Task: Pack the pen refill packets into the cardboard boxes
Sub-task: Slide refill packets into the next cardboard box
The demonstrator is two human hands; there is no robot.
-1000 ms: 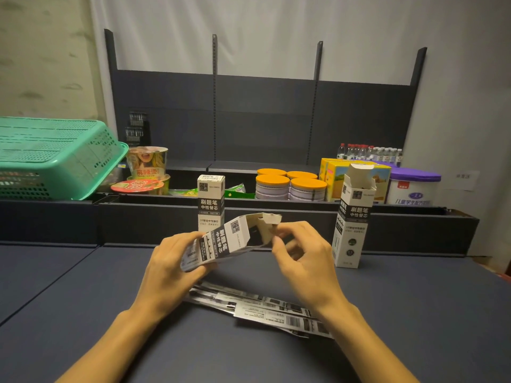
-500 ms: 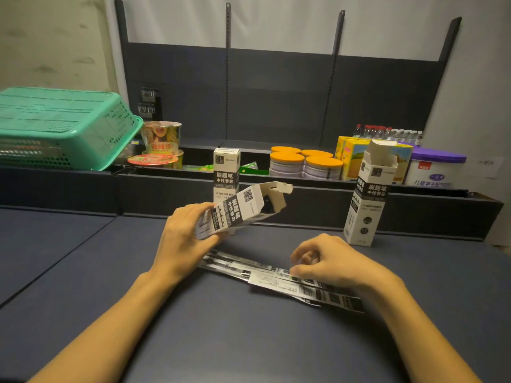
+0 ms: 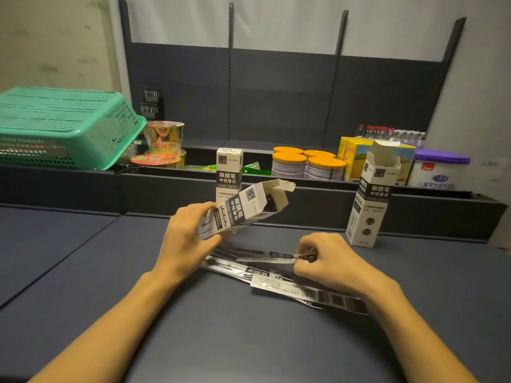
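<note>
Box (image 3: pixel 243 208) gripped in left hand (image 3: pixel 188 239), open mouth tilted rightward for loading; packet (image 3: pixel 272 257) pinched by right hand (image 3: pixel 323 258), lifted off mid-desk pile (image 3: pixel 304 288).

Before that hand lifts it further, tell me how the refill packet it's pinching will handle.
The refill packet is a thin flat strip pinched at one end by the right hand, so it will probably sag. It looks light. Its glossy film may be slippery between fingertips.
</note>
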